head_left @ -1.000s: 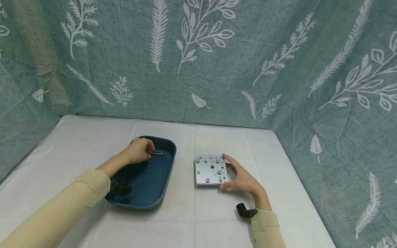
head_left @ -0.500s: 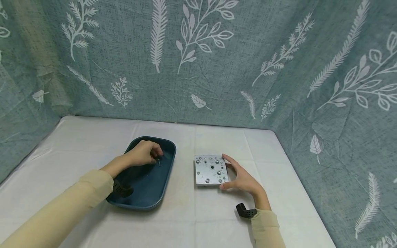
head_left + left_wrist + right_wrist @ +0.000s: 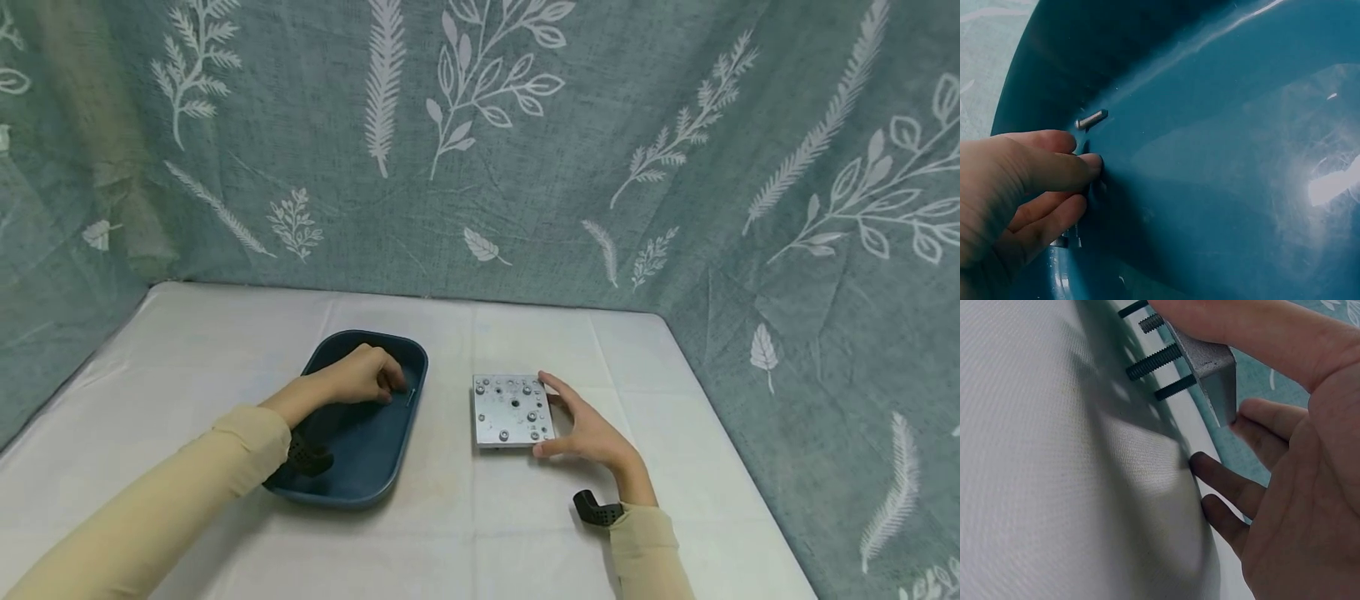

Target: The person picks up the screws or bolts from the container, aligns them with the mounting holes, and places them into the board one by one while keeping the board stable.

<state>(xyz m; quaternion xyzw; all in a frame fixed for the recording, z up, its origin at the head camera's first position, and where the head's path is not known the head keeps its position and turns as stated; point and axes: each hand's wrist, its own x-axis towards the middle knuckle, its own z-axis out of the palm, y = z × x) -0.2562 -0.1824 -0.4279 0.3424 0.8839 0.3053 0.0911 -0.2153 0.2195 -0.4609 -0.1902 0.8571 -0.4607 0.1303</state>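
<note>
While the right hand (image 3: pixel 587 432) holds the drilled metal plate (image 3: pixel 513 421) by its right side, the left hand (image 3: pixel 358 377) is low inside the blue tray (image 3: pixel 360 454). Left grip: narrow, fingers bent and gathered near the thumb; whether a piece is pinched between them cannot be told. Right grip: spread wide, thumb at the plate's near edge, a finger at the far edge. Step in hand, as judged: singling out small hardware while the plate is kept steady. Next move, likewise judged: calls for a fine fingertip pinch and a lift clear of the tray wall. Pose: left arm slanting in from lower left, fingers toward the tray's right wall; right arm rising from lower right, hand angled left. Headed pin (image 3: pixel 1092 119), one: just beyond the left fingertips. Further metal pieces (image 3: pixel 1060 241): below the lower fingers, held or loose unclear. Plate: right of the tray, apart from it, over the white-covered worktop (image 3: pixel 442 525); screw heads on top, threaded bolts (image 3: pixel 1155 361) projecting beneath. Leaf-print curtain (image 3: pixel 322 100): behind.
</note>
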